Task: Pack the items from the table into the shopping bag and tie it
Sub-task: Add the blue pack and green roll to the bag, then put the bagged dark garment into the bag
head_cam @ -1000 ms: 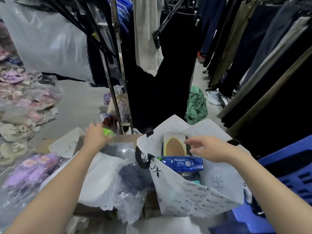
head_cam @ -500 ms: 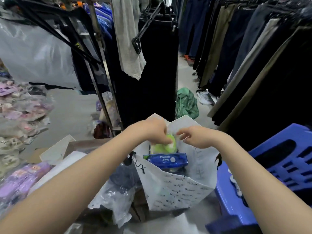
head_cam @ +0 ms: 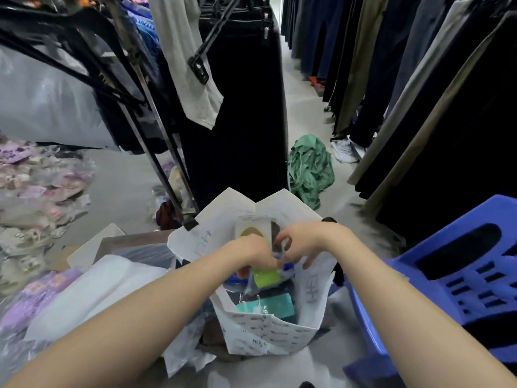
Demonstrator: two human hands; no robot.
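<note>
the shopping bag stands open, a teal box inside. the left grip curls round a green packet in its mouth — the right grip beside it, fingers half bent, hold unclear. blue crate alongside; green garment on the floor beyond.

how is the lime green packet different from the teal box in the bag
Colour: the green packet is bright lime, while the teal box is a duller blue-green.
Height: the green packet is up near the mouth of the shopping bag, and the teal box lies lower inside.
Contact: the left hand grips the green packet, but no hand touches the teal box.
Both are inside the shopping bag.
</note>
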